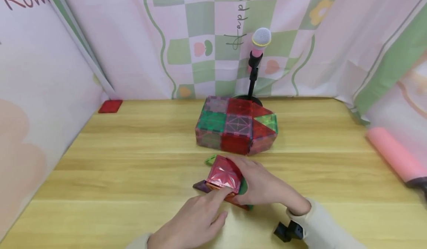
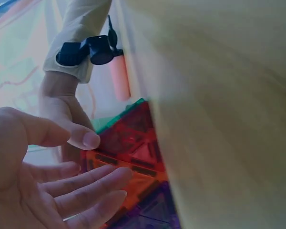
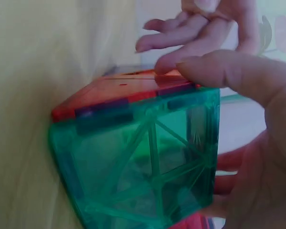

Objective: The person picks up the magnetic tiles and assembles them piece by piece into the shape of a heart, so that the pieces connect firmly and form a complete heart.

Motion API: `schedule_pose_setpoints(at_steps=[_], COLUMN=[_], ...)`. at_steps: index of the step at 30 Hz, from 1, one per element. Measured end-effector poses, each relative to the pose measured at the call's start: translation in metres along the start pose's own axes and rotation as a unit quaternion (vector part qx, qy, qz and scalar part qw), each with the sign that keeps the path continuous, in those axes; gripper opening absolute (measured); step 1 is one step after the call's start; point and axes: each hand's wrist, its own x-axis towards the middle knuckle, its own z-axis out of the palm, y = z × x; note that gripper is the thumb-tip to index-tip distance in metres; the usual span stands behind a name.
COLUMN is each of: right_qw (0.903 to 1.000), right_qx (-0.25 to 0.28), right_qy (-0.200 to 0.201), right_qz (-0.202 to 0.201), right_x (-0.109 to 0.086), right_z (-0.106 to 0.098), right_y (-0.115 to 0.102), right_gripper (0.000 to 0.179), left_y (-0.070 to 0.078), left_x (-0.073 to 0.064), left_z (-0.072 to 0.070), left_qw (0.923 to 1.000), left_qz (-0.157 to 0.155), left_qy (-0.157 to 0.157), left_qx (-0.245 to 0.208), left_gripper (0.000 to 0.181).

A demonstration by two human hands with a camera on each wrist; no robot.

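Note:
A small build of translucent magnetic tiles (image 1: 224,173) stands on the table with a pink square on top. Its front shows an orange tile (image 2: 133,185) between a red tile (image 2: 136,131) and a purple tile (image 2: 159,210). My right hand (image 1: 265,184) grips it from the right, thumb at the front top edge and fingers behind, near the green side tile (image 3: 143,162). In front, my left hand (image 1: 193,219) has its fingers extended, with the fingertips at the orange tile. A light green tile (image 1: 210,160) sticks out at the back left.
Behind the small build is a larger box of magnetic tiles (image 1: 238,124), with a microphone on a stand (image 1: 254,69) at its back. One red tile (image 1: 110,106) lies at the far left. A pink cylinder (image 1: 395,154) is at the right edge. Curtains border the table (image 1: 116,160).

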Motion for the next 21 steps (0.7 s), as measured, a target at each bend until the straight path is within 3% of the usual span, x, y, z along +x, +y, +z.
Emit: schedule_pose_setpoints(at_steps=[3, 10, 16, 19, 21], right_qw=[1.0, 0.9965, 0.9989, 0.999, 0.9988], right_qx=[-0.002, -0.014, -0.001, 0.002, 0.005], right_qy=[-0.004, 0.004, -0.006, -0.013, -0.018], right_qz=[-0.002, 0.082, 0.046, 0.043, 0.044], right_x=[0.0, -0.004, -0.002, -0.001, -0.001], right_z=[-0.003, -0.009, -0.01, -0.01, -0.01], right_y=[0.005, 0.005, 0.01, 0.012, 0.012], right_gripper=[0.096, 0.095, 0.083, 0.084, 0.084], left_y=[-0.004, -0.007, -0.017, -0.03, -0.042], left_x=[0.003, 0.009, 0.009, 0.006, 0.004], left_z=[0.003, 0.006, -0.001, -0.012, -0.022], left_qw=[0.9999, 0.9989, 0.996, 0.9967, 0.9969], left_qz=[0.014, 0.025, 0.053, 0.058, 0.041], left_qy=[-0.005, -0.008, -0.013, -0.043, -0.065], left_qx=[0.007, 0.038, 0.071, 0.039, -0.018], left_gripper=[0.041, 0.047, 0.045, 0.039, 0.034])
